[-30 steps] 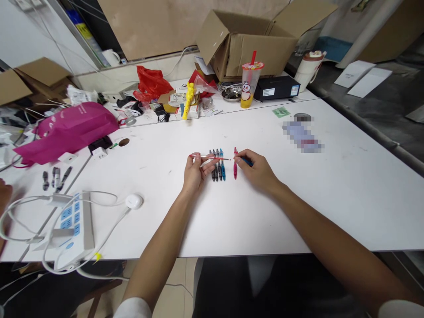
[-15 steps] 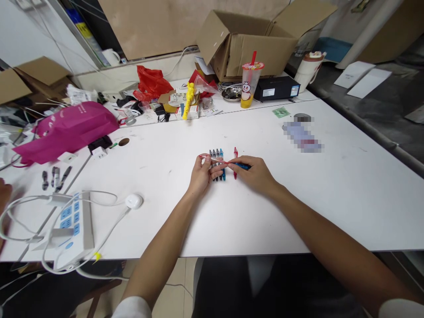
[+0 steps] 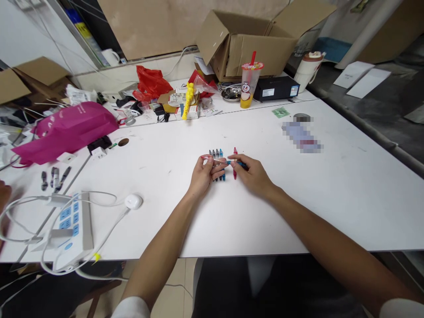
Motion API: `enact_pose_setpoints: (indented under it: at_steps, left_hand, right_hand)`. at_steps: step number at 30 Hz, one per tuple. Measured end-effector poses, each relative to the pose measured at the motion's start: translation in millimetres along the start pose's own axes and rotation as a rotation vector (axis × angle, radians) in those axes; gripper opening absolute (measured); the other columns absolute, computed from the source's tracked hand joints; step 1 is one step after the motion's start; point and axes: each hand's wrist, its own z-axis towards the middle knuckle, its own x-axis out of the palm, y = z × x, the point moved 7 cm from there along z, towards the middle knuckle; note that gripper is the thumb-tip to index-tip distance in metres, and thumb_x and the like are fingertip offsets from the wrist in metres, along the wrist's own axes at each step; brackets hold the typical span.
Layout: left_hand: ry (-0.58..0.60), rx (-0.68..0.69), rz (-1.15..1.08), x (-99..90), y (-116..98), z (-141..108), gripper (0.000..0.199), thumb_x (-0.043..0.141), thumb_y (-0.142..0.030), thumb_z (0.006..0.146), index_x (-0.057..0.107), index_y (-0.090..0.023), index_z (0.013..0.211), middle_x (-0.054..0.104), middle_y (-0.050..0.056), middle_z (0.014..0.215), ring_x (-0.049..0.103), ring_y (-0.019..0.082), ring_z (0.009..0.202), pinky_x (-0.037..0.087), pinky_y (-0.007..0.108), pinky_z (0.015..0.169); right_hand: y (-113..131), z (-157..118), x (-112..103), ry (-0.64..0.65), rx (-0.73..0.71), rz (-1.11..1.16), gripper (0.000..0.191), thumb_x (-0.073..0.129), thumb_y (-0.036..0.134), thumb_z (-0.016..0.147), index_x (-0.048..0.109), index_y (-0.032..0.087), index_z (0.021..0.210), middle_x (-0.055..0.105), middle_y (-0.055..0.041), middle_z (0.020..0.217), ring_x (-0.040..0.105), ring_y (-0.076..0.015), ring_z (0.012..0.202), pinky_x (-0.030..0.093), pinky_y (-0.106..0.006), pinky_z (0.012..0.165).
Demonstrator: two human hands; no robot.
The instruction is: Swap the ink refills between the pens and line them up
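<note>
My left hand (image 3: 200, 176) is closed in a pinch on a slim, clear pen piece (image 3: 218, 161) with a red tip, which looks like a refill or tube. My right hand (image 3: 255, 177) grips a dark blue pen barrel (image 3: 244, 166). The two parts meet end to end between my hands, above the table; whether one sits inside the other I cannot tell. Under my left fingers lies a row of several pens, grey-black ones and a blue pen (image 3: 221, 153), partly hidden. A red pen (image 3: 235, 174) lies apart to their right, its middle covered by my right fingers.
A power strip (image 3: 86, 225) with white cables and a round white charger (image 3: 133, 202) lie at left. Behind are a pink bag (image 3: 76, 128), a drink cup (image 3: 247, 86) and a cardboard box (image 3: 261, 55). A blurred-out item (image 3: 301, 136) lies right. Another person's hand (image 3: 4, 194) shows at far left.
My right fingers have shifted slightly right along the blue barrel, and more blue shows at the join. The red-tipped piece has moved a little to the right. The pens on the table stay put.
</note>
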Motion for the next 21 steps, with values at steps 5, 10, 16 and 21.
enact_pose_setpoints:
  at_steps: [5,10,16,21]
  left_hand:
    - [-0.047,0.016,-0.019,-2.2,-3,0,0.028,0.074,-0.042,0.095,0.054,-0.022,0.097,0.079,0.01,0.103,0.078,0.017,0.087,0.063,0.027,0.076]
    - [-0.08,0.024,-0.038,-4.0,-5,0,0.028,0.077,-0.041,0.093,0.057,-0.022,0.097,0.079,0.01,0.104,0.079,0.019,0.089,0.063,0.028,0.078]
    - [-0.075,0.043,-0.012,-6.2,-7,1,0.028,0.077,-0.042,0.092,0.058,-0.022,0.099,0.079,0.01,0.105,0.079,0.021,0.097,0.063,0.029,0.079]
    - [-0.1,0.053,-0.021,-8.1,-12,0,0.027,0.076,-0.041,0.093,0.057,-0.022,0.097,0.079,0.01,0.103,0.079,0.018,0.088,0.063,0.026,0.078]
  right_hand:
    - [-4,0,8,0.099,0.032,0.002,0.03,0.052,0.05,0.101,0.061,0.022,0.098,0.061,-0.0004,0.076,0.052,-0.0154,0.063,0.042,-0.032,0.062]
    - [-1,2,7,0.07,0.019,0.074,0.029,0.063,0.051,0.095,0.06,0.023,0.102,0.066,-0.0034,0.091,0.057,-0.0169,0.075,0.046,-0.033,0.069]
    - [0,2,9,0.114,0.078,0.156,0.034,0.06,0.055,0.097,0.063,0.022,0.098,0.059,0.0015,0.072,0.05,-0.0144,0.063,0.041,-0.031,0.062]
    - [1,2,10,0.143,0.058,0.187,0.033,0.06,0.054,0.097,0.064,0.021,0.098,0.069,-0.003,0.083,0.056,-0.0155,0.07,0.047,-0.033,0.067]
